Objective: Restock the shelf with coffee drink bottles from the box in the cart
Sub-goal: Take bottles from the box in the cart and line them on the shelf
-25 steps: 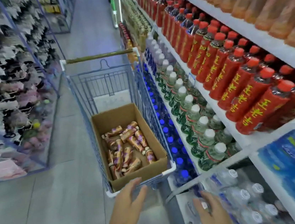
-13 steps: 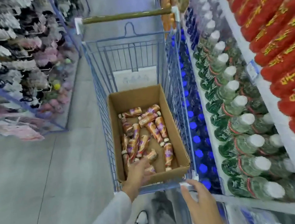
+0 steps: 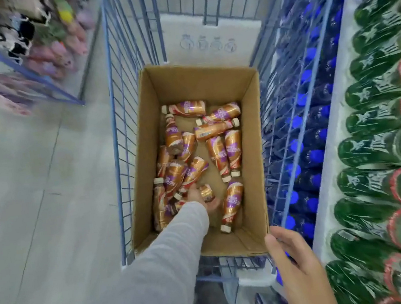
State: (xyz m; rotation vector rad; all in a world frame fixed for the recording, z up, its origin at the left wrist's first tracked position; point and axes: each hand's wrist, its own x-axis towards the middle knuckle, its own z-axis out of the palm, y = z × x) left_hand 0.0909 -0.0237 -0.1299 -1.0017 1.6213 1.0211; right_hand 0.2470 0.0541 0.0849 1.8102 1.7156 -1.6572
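Observation:
A brown cardboard box (image 3: pixel 253 160) sits in the blue wire cart (image 3: pixel 120 126). Several coffee drink bottles (image 3: pixel 233 202), gold and purple with white caps, lie loose on its floor. My left hand (image 3: pixel 195 196), in a grey sleeve, reaches down into the near left part of the box. Its fingers curl round one coffee drink bottle (image 3: pixel 207 192) in the pile, and the sleeve hides much of the hand. My right hand (image 3: pixel 296 258) rests with relaxed, straight fingers on the cart's near right corner and holds nothing.
On the right, a shelf (image 3: pixel 332 161) carries rows of green bottles (image 3: pixel 370 146), with blue-capped bottles (image 3: pixel 302 144) on the level below, close against the cart. On the left are grey floor (image 3: pixel 35 197) and a rack of soft goods (image 3: pixel 37 45).
The view has tilted down and closer over the box. My left hand has gone from the box's near edge deeper in and closed on a bottle. My right hand stays by the cart's corner.

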